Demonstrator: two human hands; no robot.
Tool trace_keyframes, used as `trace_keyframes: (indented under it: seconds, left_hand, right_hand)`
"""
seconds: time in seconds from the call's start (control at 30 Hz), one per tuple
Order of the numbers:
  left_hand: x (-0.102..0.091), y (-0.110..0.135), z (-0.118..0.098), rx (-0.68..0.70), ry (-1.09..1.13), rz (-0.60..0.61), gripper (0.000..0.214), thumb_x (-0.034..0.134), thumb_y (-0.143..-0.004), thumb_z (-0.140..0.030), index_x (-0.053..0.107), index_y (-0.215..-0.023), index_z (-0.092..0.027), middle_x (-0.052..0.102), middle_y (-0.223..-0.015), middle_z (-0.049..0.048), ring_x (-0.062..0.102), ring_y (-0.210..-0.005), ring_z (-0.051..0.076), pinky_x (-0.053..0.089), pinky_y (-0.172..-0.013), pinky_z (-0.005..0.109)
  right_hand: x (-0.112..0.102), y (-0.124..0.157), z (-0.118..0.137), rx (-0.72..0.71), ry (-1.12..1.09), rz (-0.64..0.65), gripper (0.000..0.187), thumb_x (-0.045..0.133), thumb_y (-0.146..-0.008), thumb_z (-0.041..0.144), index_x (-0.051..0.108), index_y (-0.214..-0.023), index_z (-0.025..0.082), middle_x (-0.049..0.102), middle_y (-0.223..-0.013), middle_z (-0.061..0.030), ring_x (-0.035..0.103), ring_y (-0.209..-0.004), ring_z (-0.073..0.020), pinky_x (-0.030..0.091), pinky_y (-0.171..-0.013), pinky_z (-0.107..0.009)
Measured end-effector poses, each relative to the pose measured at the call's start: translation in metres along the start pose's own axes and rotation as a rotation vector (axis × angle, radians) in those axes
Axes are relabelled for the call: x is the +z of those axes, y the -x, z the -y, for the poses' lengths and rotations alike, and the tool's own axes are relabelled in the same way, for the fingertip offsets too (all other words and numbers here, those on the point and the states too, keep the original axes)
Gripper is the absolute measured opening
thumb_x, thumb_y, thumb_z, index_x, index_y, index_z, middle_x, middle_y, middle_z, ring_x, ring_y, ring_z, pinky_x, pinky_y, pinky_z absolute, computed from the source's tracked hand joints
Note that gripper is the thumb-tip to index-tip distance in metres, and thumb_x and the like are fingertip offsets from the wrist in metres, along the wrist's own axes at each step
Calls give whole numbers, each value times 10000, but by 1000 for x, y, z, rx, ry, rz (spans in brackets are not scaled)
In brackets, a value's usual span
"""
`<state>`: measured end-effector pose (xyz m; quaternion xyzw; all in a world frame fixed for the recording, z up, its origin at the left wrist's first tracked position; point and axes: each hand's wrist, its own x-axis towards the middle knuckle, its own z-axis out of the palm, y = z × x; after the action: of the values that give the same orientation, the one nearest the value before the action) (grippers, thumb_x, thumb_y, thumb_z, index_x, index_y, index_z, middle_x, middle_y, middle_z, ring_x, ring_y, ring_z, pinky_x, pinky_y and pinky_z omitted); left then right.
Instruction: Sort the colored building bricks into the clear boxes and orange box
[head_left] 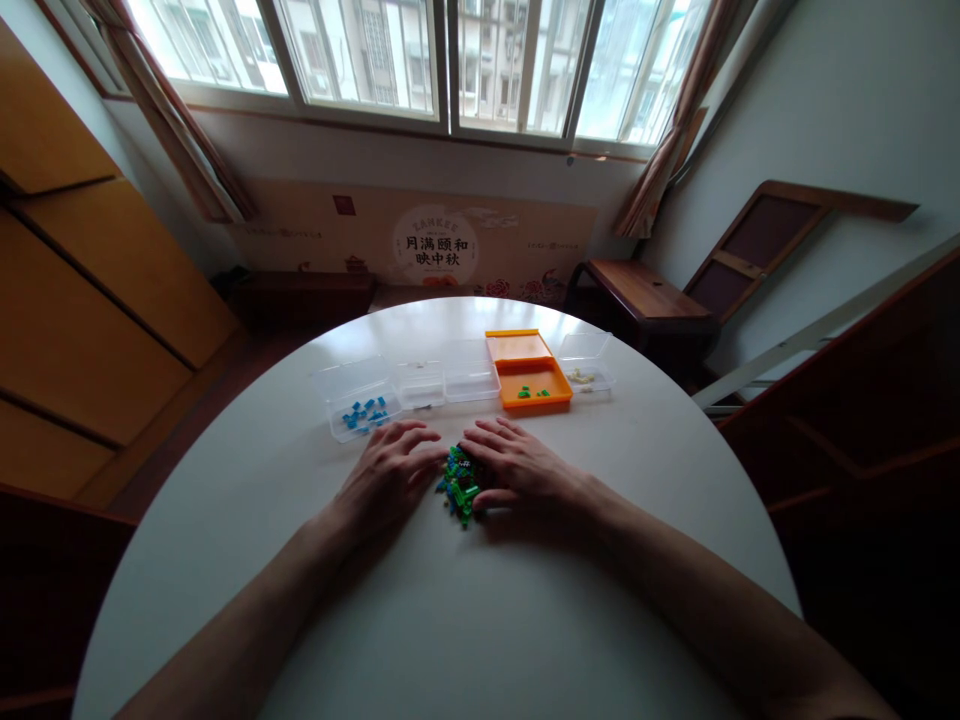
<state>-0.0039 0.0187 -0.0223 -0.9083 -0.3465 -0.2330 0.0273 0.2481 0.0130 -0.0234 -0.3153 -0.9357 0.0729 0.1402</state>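
Note:
A small heap of green, blue and dark little pieces (459, 482) lies on the round white table (450, 620). My left hand (390, 470) lies flat to the left of the heap, fingers stretched out and touching its edge. My right hand (517, 468) lies flat on the right side, fingers spread toward the heap, thumb curled against the pieces. Neither hand holds anything. Behind them stands a row of small boxes: a clear box (360, 405) with blue pieces, two clear boxes (421, 385) (469, 372), an open orange box (534, 385) with green pieces, and a clear box (589, 365) with pale pieces.
A wooden chair (645, 295) and a leaning wooden frame (757, 240) stand at the back right. Wooden cabinets (82, 300) fill the left side. A window (450, 60) and a printed cardboard panel (435, 245) lie beyond the table's far edge.

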Motion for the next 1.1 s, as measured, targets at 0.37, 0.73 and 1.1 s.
trace_keyframes:
  seconds: [0.37, 0.73, 1.1]
  left_hand:
    - [2, -1, 3, -38, -32, -53, 165, 538, -899, -238, 702, -904, -249, 684, -1055, 41, 553, -1074, 241, 410, -932, 427]
    - [0, -3, -6, -1, -49, -151, 118, 553, -901, -205, 663, -861, -220, 697, -1011, 30, 555, -1055, 218, 389, -933, 401]
    - [-4, -10, -24, 177, -30, -366, 109, 637, -845, -141, 648, -915, -225, 707, -913, 8, 587, -965, 193, 425, -865, 361]
  right_hand:
    - [7, -4, 0, -7, -16, -149, 561, 533, -880, 547, 545, -1289, 164, 557, -1322, -139, 431, -1285, -284, 325, -1098, -465]
    - [6, -10, 14, 109, -222, -304, 235, 630, -873, 348, 685, -1028, 181, 685, -1033, -79, 579, -1005, -214, 422, -949, -379]
    - [10, -19, 25, 224, -539, -454, 49, 662, -837, 196, 703, -811, 195, 668, -784, -23, 590, -752, -146, 460, -729, -270]
